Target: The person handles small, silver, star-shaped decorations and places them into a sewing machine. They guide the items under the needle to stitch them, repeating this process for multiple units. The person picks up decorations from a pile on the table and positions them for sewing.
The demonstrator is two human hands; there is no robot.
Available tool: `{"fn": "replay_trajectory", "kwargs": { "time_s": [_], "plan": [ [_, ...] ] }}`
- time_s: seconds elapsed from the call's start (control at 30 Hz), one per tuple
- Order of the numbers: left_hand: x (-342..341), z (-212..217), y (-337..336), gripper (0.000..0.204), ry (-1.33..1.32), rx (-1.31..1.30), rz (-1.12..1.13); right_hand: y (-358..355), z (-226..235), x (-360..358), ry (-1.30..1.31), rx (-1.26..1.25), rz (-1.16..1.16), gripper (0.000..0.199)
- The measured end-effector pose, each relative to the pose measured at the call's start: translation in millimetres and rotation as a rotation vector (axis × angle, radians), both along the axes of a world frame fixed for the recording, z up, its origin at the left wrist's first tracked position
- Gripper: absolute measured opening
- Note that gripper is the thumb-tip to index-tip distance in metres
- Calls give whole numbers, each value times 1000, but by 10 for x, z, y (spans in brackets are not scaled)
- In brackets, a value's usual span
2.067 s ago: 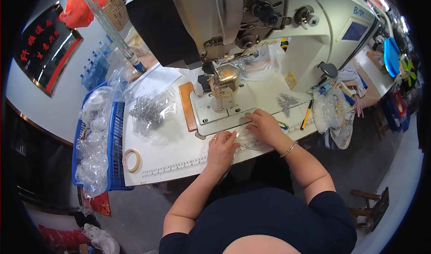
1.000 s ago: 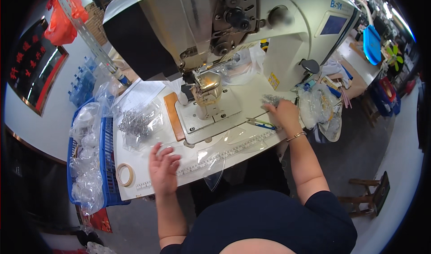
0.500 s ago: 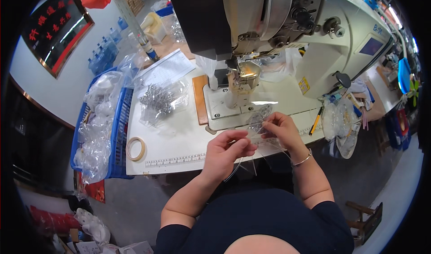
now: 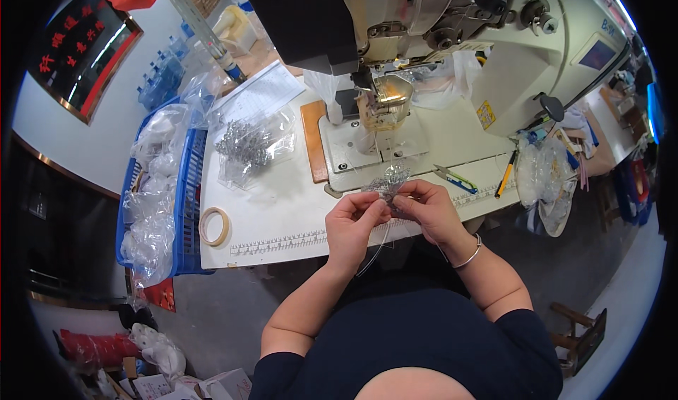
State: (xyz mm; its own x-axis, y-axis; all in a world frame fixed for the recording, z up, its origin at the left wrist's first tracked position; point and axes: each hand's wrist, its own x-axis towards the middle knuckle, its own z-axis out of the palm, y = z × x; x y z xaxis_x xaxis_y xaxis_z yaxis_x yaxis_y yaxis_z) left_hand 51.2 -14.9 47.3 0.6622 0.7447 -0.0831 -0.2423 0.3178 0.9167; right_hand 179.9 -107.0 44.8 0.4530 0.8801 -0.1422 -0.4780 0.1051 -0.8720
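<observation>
In front of the sewing machine (image 4: 385,107), near the table's front edge, I hold a small grey lacy piece (image 4: 387,181) with loose pale strands hanging below it. My left hand (image 4: 351,225) is closed, its thumb and fingertips pinching the piece from the left. My right hand (image 4: 431,209), also closed, pinches it from the right, so the fingertips of both nearly meet. Much of the piece is covered by my fingers. Thread snips (image 4: 457,179) with a blue and green handle lie just beyond my right hand.
At left on the white table (image 4: 272,213) are a clear bag of grey bits (image 4: 244,148), a paper sheet (image 4: 258,92) and a tape roll (image 4: 215,227). A blue basket (image 4: 189,209) of plastic bags stands alongside. An orange pen (image 4: 506,175) and crumpled bags (image 4: 544,170) are at right.
My hands have come together, and my left fingers have closed on the grey lacy piece. My right hand has moved slightly left. The thread snips now show on the table. The view has shifted slightly.
</observation>
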Motion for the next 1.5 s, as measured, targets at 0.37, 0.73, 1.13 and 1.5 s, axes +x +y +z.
{"fn": "replay_trajectory", "kwargs": {
  "time_s": [0.37,0.73,1.13,1.5],
  "plan": [
    [49,-18,-9,10,-24,-76,86,45,-42,-27,105,39,-10,12],
    [69,-24,-11,10,-3,-61,87,42,-65,-8,127,38,3,12],
    [101,-44,-14,10,4,-48,109,49,-106,-1,133,37,-8,12],
    [96,-41,-3,10,31,-16,100,57,-103,-9,130,35,-16,11]
  ]
}}
